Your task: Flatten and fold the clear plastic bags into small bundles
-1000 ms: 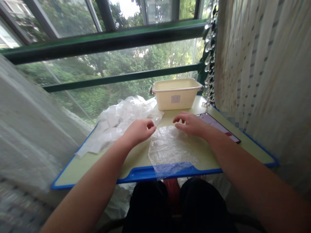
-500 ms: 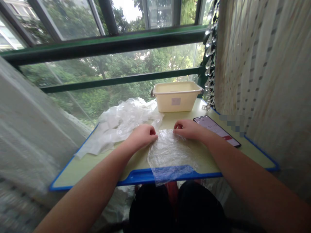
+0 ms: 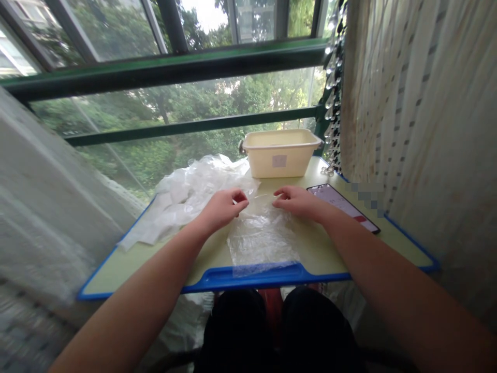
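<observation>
A clear plastic bag point(image 3: 261, 238) lies flat on a pale green table with a blue rim point(image 3: 248, 277). My left hand point(image 3: 222, 208) pinches the bag's far left corner with curled fingers. My right hand point(image 3: 295, 201) pinches the far right corner, fingers bent. The bag's far edge is lifted a little between both hands, and its near edge rests on the blue rim.
A heap of crumpled clear plastic bags point(image 3: 194, 191) lies at the left back. A cream plastic tub point(image 3: 280, 153) stands at the far edge. A phone point(image 3: 344, 207) lies to the right. Curtains hang on the left and right; a window is ahead.
Both hands closed on the bag's far corners and drew it back toward the tub; its near edge no longer hangs over the rim.
</observation>
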Tool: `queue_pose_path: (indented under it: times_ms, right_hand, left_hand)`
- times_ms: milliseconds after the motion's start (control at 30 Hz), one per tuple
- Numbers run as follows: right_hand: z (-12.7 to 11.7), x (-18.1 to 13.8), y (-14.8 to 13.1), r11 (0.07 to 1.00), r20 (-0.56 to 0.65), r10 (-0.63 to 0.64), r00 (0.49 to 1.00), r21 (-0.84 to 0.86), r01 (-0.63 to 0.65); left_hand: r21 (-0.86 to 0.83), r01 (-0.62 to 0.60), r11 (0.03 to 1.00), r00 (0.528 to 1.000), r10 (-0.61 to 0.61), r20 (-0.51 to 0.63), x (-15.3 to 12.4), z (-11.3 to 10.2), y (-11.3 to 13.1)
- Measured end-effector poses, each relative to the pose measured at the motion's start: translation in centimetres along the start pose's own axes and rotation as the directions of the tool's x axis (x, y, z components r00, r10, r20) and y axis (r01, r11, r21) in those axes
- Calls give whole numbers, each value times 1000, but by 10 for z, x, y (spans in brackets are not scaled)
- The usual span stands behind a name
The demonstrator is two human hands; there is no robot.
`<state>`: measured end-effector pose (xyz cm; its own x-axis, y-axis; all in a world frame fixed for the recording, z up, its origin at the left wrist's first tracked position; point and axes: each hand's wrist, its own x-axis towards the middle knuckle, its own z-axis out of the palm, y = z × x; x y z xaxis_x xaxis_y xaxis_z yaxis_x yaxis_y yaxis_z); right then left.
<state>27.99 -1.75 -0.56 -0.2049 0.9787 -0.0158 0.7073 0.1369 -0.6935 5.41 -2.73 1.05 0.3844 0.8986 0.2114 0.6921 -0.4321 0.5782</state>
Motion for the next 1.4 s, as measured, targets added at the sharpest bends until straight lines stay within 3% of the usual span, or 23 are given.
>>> queue_pose_path:
  times_ms: [233, 433, 600, 667, 767, 833, 900, 967, 1067, 1400]
  right_hand:
    - [1, -2, -4, 995, -7, -55, 998, 82, 55]
    - [1, 4, 6, 986, -105, -123, 987, -127, 109]
    - [-7, -17, -5, 896, -259, -378, 889, -345, 281]
    - [1, -44, -25, 855, -284, -476, 832, -371, 363]
    - [37, -90, -60, 780, -113, -573, 812, -380, 498]
    - [68, -114, -77, 742, -35, -591, 806, -416, 526]
    - [93, -127, -84, 712, -27, -603, 797, -470, 522]
    - [106, -131, -83, 741, -60, -559, 827, -485, 465]
    - [102, -132, -73, 778, -73, -515, 854, -458, 430]
    - [50, -161, -21, 766, -141, -558, 818, -467, 442]
  left_hand:
    - [-22, 74, 997, 992, -71, 102, 0, -2, -1]
    - [28, 164, 986, 978, -166, 126, -1, -12, -4]
    - [172, 156, 973, 971, -183, 156, -3, -25, -11]
    - [222, 104, 969, 977, -141, 159, -5, -26, -11]
    - [221, -30, 975, 988, -6, 157, -7, -22, -9]
    - [202, -116, 972, 988, 92, 128, -7, -18, -8]
    - [195, -182, 964, 982, 168, 87, -7, -13, -8]
    - [192, -250, 949, 968, 243, 60, -6, -9, -9]
    - [172, -335, 926, 942, 329, 59, -7, -8, -11]
    - [125, -504, 855, 853, 470, 226, -22, -11, -2]
